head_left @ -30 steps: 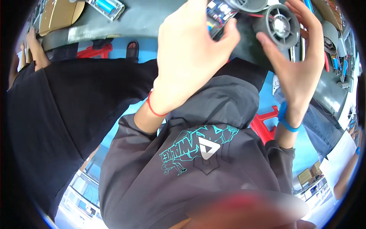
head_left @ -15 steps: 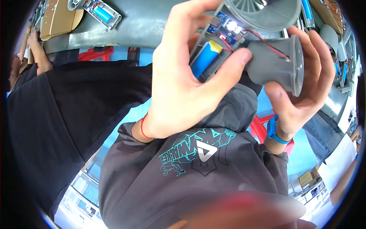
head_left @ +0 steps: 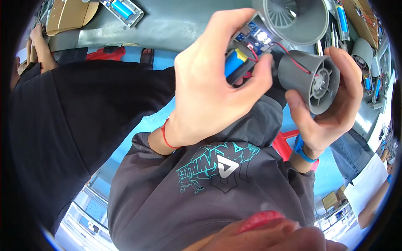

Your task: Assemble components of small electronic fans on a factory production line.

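My left hand is closed around a grey plastic handle shell. In the shell sit a blue circuit board with a bright white light and a blue cylindrical battery with a yellow end. A wide grey round housing with a finned inside adjoins the shell's top. Between thumb and fingers, my right hand grips a grey cylindrical fan housing, its spoked end and round hub showing. Red and black wires run from the board to this fan housing. The left fingertips are mostly hidden behind the shell.
Beyond my hands lies a dark grey-green bench. On it are a cardboard piece and another shell with a blue battery. More grey housings lie at the right. Another person's arm is at far left, near a red stool.
The fan housing in my right hand has turned, so its spoked end now faces more into view. My left hand and the handle shell have shifted slightly right.
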`<action>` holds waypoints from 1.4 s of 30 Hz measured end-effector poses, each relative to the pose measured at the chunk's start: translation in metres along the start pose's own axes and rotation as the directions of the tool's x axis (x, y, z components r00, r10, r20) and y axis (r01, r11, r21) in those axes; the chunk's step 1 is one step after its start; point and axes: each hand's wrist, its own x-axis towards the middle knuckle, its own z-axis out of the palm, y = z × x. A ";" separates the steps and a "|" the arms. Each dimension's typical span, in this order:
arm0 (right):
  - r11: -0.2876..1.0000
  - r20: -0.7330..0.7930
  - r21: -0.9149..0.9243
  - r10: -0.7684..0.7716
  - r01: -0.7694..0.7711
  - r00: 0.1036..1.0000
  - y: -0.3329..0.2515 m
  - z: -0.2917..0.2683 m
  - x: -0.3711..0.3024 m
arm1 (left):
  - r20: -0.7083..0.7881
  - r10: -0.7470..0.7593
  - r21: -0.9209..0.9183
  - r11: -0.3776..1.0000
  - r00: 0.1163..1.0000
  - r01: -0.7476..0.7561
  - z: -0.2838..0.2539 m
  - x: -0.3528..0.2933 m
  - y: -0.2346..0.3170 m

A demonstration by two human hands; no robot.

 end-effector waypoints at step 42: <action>0.946 0.105 0.199 0.240 -0.257 0.965 0.015 -0.012 0.036 | -0.211 0.101 0.704 0.705 0.972 0.080 -0.018 0.034 -0.026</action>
